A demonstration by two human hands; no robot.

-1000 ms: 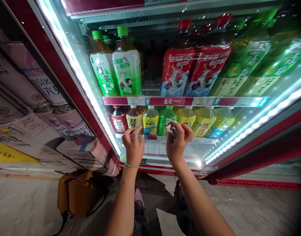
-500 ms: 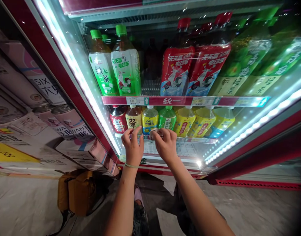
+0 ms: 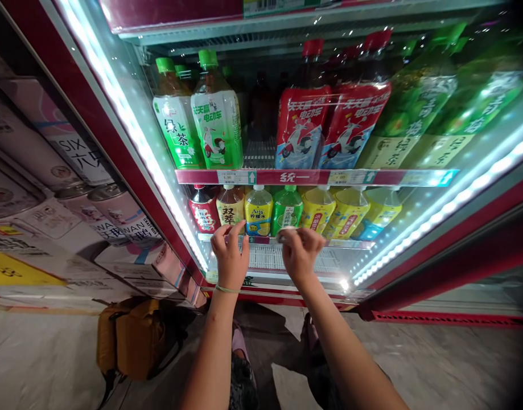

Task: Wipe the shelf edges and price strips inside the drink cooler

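Observation:
My left hand (image 3: 231, 256) is raised before the lit drinks cooler, its fingers apart and nothing visible in them. It is nearest to the bottle with a cream label (image 3: 229, 208) and the yellow-labelled lemon drink bottle (image 3: 258, 212) on the lower shelf. To its right, my right hand (image 3: 303, 253) is closed in a pinch on a small crumpled whitish piece (image 3: 285, 232), mostly hidden by the fingers. That hand is in front of the green bottle (image 3: 288, 210) and a yellow bottle (image 3: 318, 210). Reflections suggest glass between the hands and bottles.
Large green tea bottles (image 3: 218, 119) and red-labelled bottles (image 3: 304, 125) stand on the upper shelf (image 3: 295, 177). Pink cans and cartons (image 3: 116, 208) are stacked at left. A brown backpack (image 3: 137, 339) rests on the floor near my feet.
My right hand has moved right, away from my left, still pinching the whitish piece. My left hand has stayed almost in place. The view has shifted slightly.

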